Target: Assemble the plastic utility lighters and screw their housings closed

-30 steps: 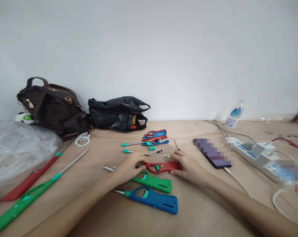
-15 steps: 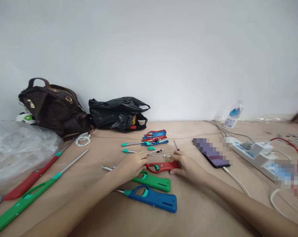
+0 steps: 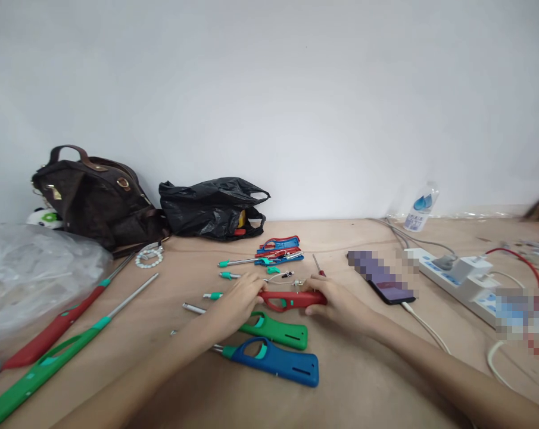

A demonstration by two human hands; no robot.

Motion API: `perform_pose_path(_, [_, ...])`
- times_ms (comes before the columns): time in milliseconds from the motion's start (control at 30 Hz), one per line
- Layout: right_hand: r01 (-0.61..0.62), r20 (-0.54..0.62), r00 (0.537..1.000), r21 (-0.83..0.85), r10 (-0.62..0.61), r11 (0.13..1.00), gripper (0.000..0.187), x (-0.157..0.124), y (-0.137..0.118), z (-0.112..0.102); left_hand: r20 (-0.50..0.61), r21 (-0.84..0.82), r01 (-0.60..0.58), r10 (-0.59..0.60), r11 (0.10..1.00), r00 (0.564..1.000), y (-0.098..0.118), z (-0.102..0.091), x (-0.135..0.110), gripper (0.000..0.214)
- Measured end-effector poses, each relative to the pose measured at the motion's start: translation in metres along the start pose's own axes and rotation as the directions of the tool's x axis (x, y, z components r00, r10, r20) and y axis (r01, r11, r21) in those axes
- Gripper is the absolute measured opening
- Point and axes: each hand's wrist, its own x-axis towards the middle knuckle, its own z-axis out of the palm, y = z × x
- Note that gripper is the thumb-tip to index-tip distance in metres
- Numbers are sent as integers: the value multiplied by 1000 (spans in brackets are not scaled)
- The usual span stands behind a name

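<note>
Between both hands is a red gas lighter [image 3: 291, 300]. My left hand [image 3: 242, 301] grips its front end, and my right hand [image 3: 334, 301] is closed round the rear of the handle. A silver tube with a teal collar [image 3: 215, 295] shows left of my left hand. Just nearer to me lie a green lighter [image 3: 284, 331] and a blue lighter [image 3: 282, 362], partly under my left arm. Beyond the hands are a wired igniter part [image 3: 287, 275], a teal trigger piece [image 3: 273, 270], opened red and blue lighter shells [image 3: 280, 244] and a screwdriver [image 3: 319, 266].
Long red [image 3: 57, 328] and green [image 3: 46, 366] lighters lie at left near a clear plastic bag [image 3: 41, 277]. A backpack [image 3: 94, 199], black bag [image 3: 211, 208] and bottle [image 3: 421, 207] stand by the wall. At right are a phone [image 3: 383, 277] and power strip [image 3: 448, 283].
The red lighter has turned in my hands so more of its narrow edge faces up. The teal-collared tube now shows beside my left hand. Both hands stay on the lighter.
</note>
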Motion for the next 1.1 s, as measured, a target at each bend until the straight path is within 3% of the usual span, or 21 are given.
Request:
perform_pose_path(167, [-11,-59,998,-132,3,991,9,-2,-4,-2,-37,197,-77,86,977,996,10,-8,5,26])
perform_pose_path(367, [114,-114,978,-411,-176,904,10,-3,-1,0,-1,388,-125,136,913,991,15,-16,3,30])
perform_pose_path(533, [167,-75,966,-556,-249,814,14,-2,-20,6,-49,452,-191,237,872,970,35,-16,-1,27])
perform_pose_path(700, [175,-39,963,-661,-266,730,5,3,-37,18,-138,362,-247,314,899,939,57,-14,-5,25])
perform_pose_path(800, [199,9,965,-676,-263,710,10,5,-42,24,-184,202,-219,257,955,949,63,-16,-5,20])
perform_pose_path(967, [226,66,966,-695,-252,683,25,5,-43,25,-79,60,-101,106,993,991,62,-28,-3,14])
perform_pose_path(1100, [208,34,963,-721,-266,661,7,7,-36,20,-47,173,-114,124,978,991,52,-53,-1,18])
